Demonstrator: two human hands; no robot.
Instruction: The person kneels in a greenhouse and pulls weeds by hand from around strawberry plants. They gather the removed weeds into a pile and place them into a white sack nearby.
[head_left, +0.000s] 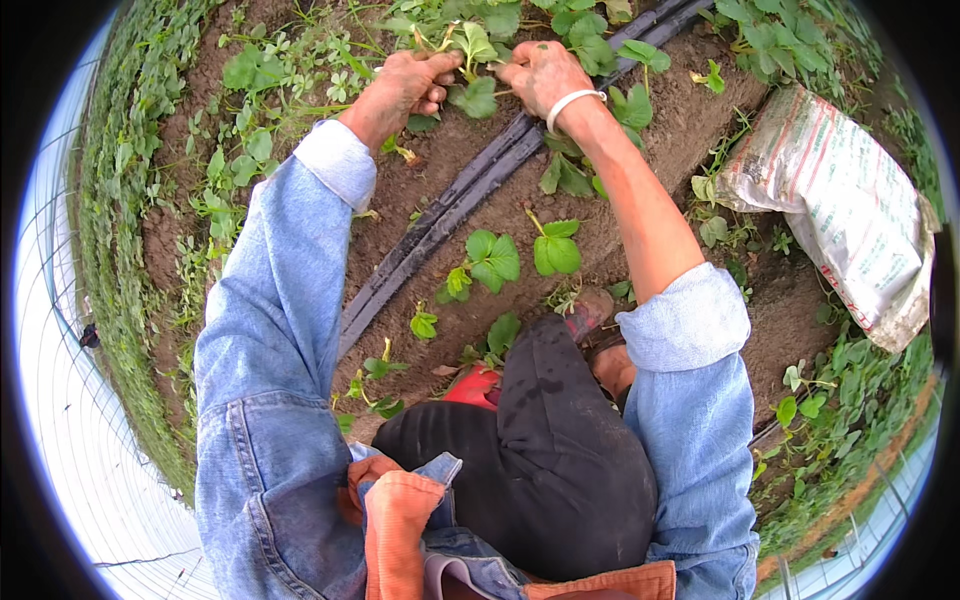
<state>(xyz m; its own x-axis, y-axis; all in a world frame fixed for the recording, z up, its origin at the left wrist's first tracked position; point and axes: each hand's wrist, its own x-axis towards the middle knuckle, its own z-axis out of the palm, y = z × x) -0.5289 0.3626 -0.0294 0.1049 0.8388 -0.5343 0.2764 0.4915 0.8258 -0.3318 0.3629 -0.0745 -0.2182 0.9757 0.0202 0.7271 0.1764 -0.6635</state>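
At the top of the head view, my left hand (412, 88) pinches stalks of a leafy strawberry plant (475, 97) between thumb and fingers. From the plant's other side, my right hand (546, 79), with a white bangle (574, 103) on the wrist, has its fingertips closed at a stalk. What exactly lies between the right fingertips is partly hidden. Two black drip irrigation tapes (450, 221) run diagonally over the soil below both hands. Small strawberry plants (493, 259) grow in the bare soil nearer my knees.
A dirty white woven sack (844, 202) bearing print lies to the right, across the furrow. Weeds (255, 142) crowd the left of the bed. My bent leg (562, 420) and a shoe (589, 313) are close to the young plants. Greenhouse film (67, 360) curves along the left rim.
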